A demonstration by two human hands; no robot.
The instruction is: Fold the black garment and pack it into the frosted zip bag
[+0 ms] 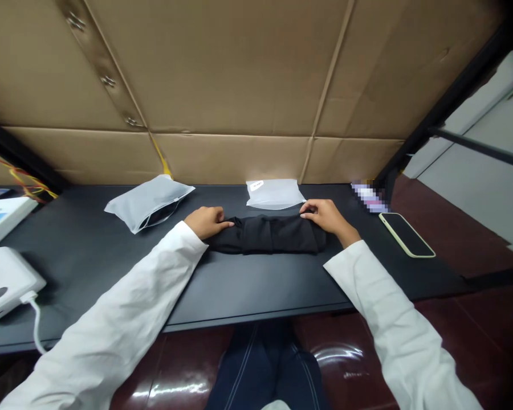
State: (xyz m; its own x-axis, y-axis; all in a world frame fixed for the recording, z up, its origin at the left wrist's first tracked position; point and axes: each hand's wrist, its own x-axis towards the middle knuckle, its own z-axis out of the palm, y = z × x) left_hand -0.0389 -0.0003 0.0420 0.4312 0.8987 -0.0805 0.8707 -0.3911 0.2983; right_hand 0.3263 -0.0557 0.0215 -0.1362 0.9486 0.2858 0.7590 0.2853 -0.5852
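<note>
A black cloth (273, 235), folded into a long narrow bundle, lies across the middle of the dark table. At its left end my left hand (206, 222) has thumb and fingers closed on the cloth's upper edge. My right hand (325, 217) pinches the far edge near the right end, thumb and index finger together. Just behind the cloth lies a flat frosted bag (274, 193) with a small white label. Farther left sits another frosted bag (149, 200), its mouth partly open.
A phone (406, 234) in a pale green case lies at the right edge of the table (256, 287). At the left are a white device (8, 283) with a cable and a white box (4, 219). Cardboard (239, 74) stands behind the table.
</note>
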